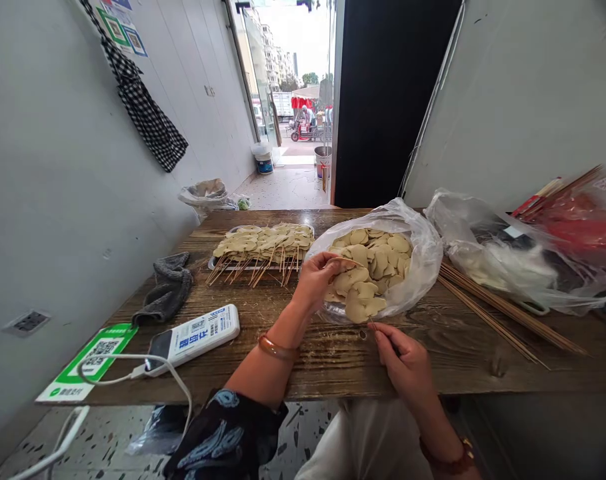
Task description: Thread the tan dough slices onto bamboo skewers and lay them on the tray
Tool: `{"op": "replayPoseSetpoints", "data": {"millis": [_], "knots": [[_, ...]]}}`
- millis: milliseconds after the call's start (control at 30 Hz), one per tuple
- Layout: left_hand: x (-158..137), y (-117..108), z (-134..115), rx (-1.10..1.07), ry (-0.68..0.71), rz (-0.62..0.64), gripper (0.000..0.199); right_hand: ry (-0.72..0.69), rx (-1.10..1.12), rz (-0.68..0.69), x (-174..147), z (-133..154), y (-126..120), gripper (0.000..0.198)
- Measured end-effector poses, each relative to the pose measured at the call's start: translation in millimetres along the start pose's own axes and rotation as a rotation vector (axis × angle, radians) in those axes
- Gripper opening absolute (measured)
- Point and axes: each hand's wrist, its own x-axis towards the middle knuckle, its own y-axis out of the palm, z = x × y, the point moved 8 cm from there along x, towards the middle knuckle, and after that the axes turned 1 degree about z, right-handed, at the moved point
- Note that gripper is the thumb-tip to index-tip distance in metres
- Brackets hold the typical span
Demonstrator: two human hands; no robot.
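Right hand (405, 357) pinched the skewer (372, 325) near-side, apparently keeping its pale slices (363, 304) clear; left hand (313, 281) pinched a loose slice (349, 261).

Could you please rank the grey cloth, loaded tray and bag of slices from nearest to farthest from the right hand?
1. Bag of slices, just beyond the right hand
2. Loaded tray, farther left
3. Grey cloth, leftmost of these

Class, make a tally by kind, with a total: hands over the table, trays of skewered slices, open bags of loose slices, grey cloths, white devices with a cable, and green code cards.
Hands (left hand, right hand): 2
Tray of skewered slices: 1
Open bag of loose slices: 1
Grey cloth: 1
White device: 1
Green code card: 1
Total: 7
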Motion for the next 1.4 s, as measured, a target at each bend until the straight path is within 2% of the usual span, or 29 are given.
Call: {"op": "replayPoseSetpoints", "data": {"millis": [133,300,800,1400], "knots": [[1.0,-2.9,6.1,-0.127,-0.071,-0.009,0.036,0.003,-0.01,-0.003,-1.2,-0.6,-1.1,0.036],[0.5,-2.2,8.7,-0.184,-0.112,0.001,0.041,0.006,-0.047,-0.034,-0.9,-0.5,-2.8,0.035],[-2.4,2.1,11.6,-0.244,-0.135,0.015,0.043,-0.016,-0.044,-0.072,-2.7,6.2,-5.6,0.034],[-3.1,-0.5,13.5,-0.293,-0.171,-0.02,0.04,0.02,-0.012,-0.018,-3.7,-6.9,0.7,0.036]]}}
